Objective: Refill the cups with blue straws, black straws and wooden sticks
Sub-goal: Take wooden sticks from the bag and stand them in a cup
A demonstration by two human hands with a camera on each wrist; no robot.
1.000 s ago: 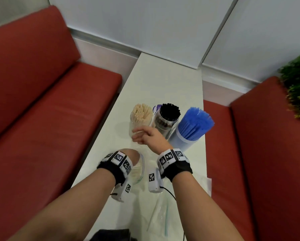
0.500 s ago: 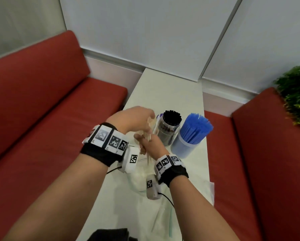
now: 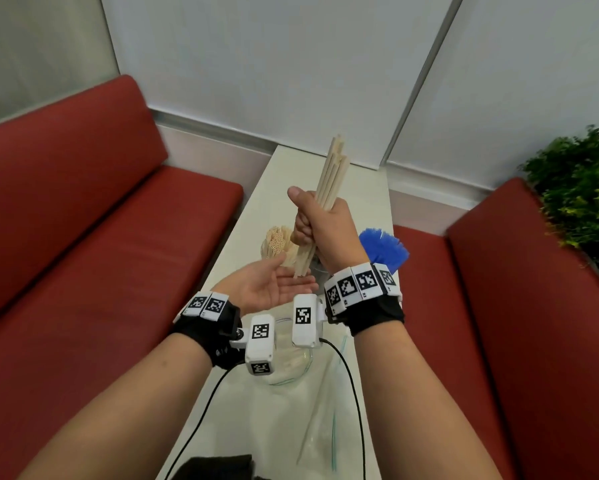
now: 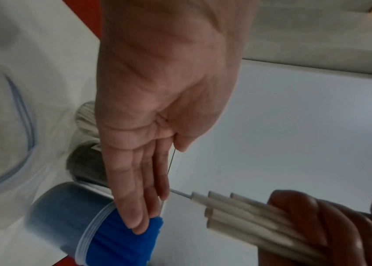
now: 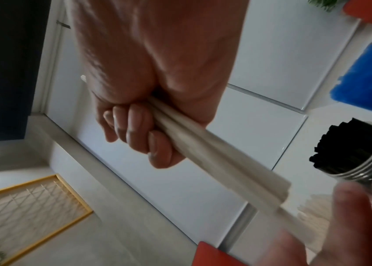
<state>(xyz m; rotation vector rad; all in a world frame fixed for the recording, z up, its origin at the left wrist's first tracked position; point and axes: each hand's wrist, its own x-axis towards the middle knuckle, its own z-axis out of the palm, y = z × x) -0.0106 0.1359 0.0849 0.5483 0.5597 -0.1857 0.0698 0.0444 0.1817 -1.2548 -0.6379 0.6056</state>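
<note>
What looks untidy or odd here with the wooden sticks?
The wooden sticks gripped in the right hand are uneven: their ends sit at different heights. The open left hand waits below. Nothing looks spilled or broken.

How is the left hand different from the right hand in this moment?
The right hand is closed in a fist around a bundle of wooden sticks, while the left hand holds nothing. The right hand is raised above the cups; the left hand lies lower, palm up and fingers straight, just under the sticks' lower ends. Both wear black wristbands.

Bare forearms, black wristbands (image 3: 208,332) ringed with white coded tags — small white camera boxes (image 3: 260,344), black cables (image 3: 351,382).
</note>
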